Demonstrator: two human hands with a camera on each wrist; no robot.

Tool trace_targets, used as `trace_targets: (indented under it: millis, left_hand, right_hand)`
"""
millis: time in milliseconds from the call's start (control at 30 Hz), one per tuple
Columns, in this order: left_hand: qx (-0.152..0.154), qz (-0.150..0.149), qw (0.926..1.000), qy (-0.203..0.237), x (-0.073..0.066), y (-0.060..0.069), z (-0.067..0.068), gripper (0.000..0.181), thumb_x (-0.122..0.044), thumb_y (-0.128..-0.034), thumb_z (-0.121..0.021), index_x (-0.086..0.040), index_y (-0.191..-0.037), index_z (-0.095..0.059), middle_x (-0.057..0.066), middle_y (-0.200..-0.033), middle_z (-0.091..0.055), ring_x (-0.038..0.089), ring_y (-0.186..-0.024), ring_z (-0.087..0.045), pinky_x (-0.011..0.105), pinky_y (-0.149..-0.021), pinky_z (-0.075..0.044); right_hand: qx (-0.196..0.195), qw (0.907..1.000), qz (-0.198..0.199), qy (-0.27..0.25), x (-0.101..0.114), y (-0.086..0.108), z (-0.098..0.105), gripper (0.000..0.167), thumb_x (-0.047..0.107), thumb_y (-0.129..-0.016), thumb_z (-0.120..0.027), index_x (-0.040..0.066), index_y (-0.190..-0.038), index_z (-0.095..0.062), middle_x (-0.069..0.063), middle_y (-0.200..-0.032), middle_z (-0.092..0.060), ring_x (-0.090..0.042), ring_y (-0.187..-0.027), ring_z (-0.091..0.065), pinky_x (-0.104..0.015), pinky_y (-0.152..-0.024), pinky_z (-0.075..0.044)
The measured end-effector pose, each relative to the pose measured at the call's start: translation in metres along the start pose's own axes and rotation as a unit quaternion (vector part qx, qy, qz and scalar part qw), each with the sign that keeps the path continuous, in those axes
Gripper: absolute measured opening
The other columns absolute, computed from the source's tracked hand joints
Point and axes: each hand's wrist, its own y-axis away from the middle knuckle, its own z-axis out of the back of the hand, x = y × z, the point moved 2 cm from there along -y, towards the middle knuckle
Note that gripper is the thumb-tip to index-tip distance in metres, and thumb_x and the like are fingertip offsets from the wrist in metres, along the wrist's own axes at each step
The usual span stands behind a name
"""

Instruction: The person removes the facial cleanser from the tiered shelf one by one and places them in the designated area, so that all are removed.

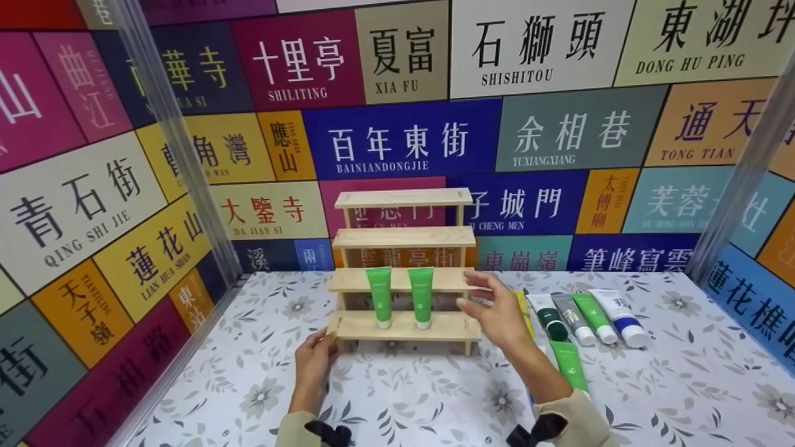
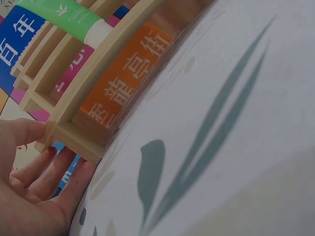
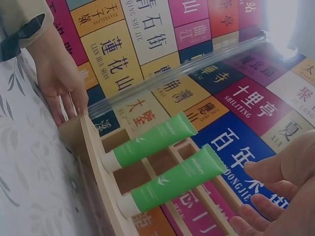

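A tiered wooden display shelf (image 1: 404, 238) stands on the floral tabletop. Two green tubes with white caps, a left one (image 1: 381, 295) and a right one (image 1: 422, 295), stand caps-down on its lowest tier, side by side. My left hand (image 1: 313, 366) holds the left end of that tier; the left wrist view shows the thumb (image 2: 29, 130) and fingers (image 2: 61, 164) on either side of the wood. Beside the shelf's right end, my right hand (image 1: 503, 313) is raised with fingers loosely spread. In the right wrist view nothing lies between its fingers (image 3: 266, 209), apart from the tubes.
On the right lie several tubes: a dark green and white one (image 1: 549, 318), a grey one (image 1: 574, 320), a green one (image 1: 594, 318) and a white one with a blue cap (image 1: 618, 315). Another green tube (image 1: 568, 363) is partly behind my right forearm. Sign-covered walls (image 1: 404, 139) surround the table.
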Motion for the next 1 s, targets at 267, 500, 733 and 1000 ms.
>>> trace_targets:
  millis: [267, 500, 733, 1000]
  left_hand:
    - [-0.002, -0.002, 0.9998, -0.018, 0.000, 0.001, 0.000, 0.045, -0.014, -0.0948, -0.065, 0.010, -0.132, -0.058, 0.009, -0.095, -0.074, 0.017, -0.085, -0.070, 0.028, -0.078, -0.061]
    - [-0.006, -0.003, 0.9999, -0.010, 0.000, -0.001, 0.000, 0.043, -0.013, -0.0943, -0.065, 0.010, -0.130, -0.059, 0.008, -0.091, -0.074, 0.019, -0.084, -0.070, 0.029, -0.076, -0.061]
    - [-0.010, 0.004, 0.9999, -0.013, 0.000, -0.002, -0.001, 0.041, -0.014, -0.0950, -0.065, 0.008, -0.129, -0.061, 0.012, -0.097, -0.074, 0.020, -0.088, -0.071, 0.031, -0.080, -0.061]
    - [-0.010, -0.003, 0.9998, -0.017, -0.001, -0.003, 0.000, 0.040, -0.014, -0.0950, -0.065, 0.009, -0.128, -0.061, 0.013, -0.098, -0.074, 0.019, -0.088, -0.070, 0.033, -0.083, -0.061]
  right_hand:
    - [-0.006, 0.9989, -0.042, -0.022, -0.007, -0.010, -0.024, 0.052, -0.001, -0.089, -0.070, 0.007, -0.139, -0.056, -0.018, -0.142, -0.055, -0.036, -0.131, -0.054, -0.047, -0.108, -0.050]
    - [-0.035, 0.9961, -0.043, -0.069, -0.011, -0.019, -0.042, 0.053, -0.005, -0.087, -0.070, 0.005, -0.138, -0.056, -0.021, -0.141, -0.054, -0.038, -0.130, -0.053, -0.045, -0.109, -0.049]
    - [-0.072, 0.9937, -0.050, -0.070, -0.019, -0.024, -0.056, 0.056, -0.003, -0.085, -0.074, 0.002, -0.137, -0.056, -0.021, -0.141, -0.054, -0.038, -0.130, -0.052, -0.043, -0.105, -0.051]
    - [-0.052, 0.9956, -0.063, -0.046, -0.031, -0.029, -0.059, 0.059, 0.004, -0.087, -0.076, 0.004, -0.141, -0.052, -0.021, -0.144, -0.052, -0.038, -0.132, -0.051, -0.047, -0.108, -0.049]
